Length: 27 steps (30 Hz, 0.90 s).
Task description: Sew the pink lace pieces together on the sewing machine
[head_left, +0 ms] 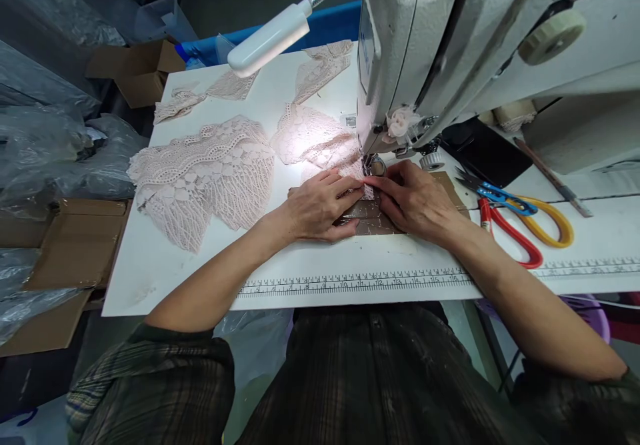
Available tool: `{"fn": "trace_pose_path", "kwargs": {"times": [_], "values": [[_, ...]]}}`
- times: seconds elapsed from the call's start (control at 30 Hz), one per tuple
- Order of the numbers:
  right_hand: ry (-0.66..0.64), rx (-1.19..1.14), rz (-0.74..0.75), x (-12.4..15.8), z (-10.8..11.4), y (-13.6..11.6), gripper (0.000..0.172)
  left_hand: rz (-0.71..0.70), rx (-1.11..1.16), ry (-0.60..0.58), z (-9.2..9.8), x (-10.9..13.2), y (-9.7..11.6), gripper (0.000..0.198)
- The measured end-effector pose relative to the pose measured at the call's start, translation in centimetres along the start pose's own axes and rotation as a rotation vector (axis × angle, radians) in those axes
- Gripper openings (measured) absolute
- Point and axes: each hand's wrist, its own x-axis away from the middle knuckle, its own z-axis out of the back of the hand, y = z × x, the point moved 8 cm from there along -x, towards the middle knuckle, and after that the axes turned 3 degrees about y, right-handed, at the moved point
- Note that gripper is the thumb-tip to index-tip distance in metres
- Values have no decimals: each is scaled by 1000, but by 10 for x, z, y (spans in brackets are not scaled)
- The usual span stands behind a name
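Note:
Pale pink lace (320, 139) lies on the white table and runs under the needle area of a sewing machine (395, 51). My left hand (327, 206) rests palm down on the lace's near edge, fingers spread, its fingertips just left of the presser foot. Close in front of the foot, my right hand (413, 198) has its thumb and index finger pinched on the lace edge. Brown tape (373, 221) covers the surface beneath both hands. A larger lace piece (210, 165) is spread out at the left.
A white lamp (270, 38) hangs over the table's back. Blue scissors (500, 195), red-handled scissors (515, 238) and a black phone-like slab (485, 148) lie at the right. A printed ruler (360, 283) follows the front edge. Cardboard boxes (143, 71) stand at the left.

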Motion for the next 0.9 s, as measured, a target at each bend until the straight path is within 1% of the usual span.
{"fn": "trace_pose_path", "kwargs": {"times": [0.1, 0.2, 0.4, 0.6, 0.77, 0.9], "values": [[39, -63, 50, 3, 4, -1, 40, -18, -38, 26, 1, -2, 2, 39], [45, -109, 79, 6, 7, -3, 36, -21, -32, 26, 0, -2, 3, 39], [4, -75, 49, 5, 6, -6, 36, 4, -14, -16, -2, -2, 1, 39], [-25, -23, 6, 3, 4, -6, 38, 19, -19, -8, -1, -2, -2, 43], [-50, -4, -23, -1, 0, -5, 40, 44, -39, -25, -3, -3, -5, 43], [-52, -29, -7, -1, 4, -7, 40, 45, -58, -28, -4, -5, -7, 44]]}}
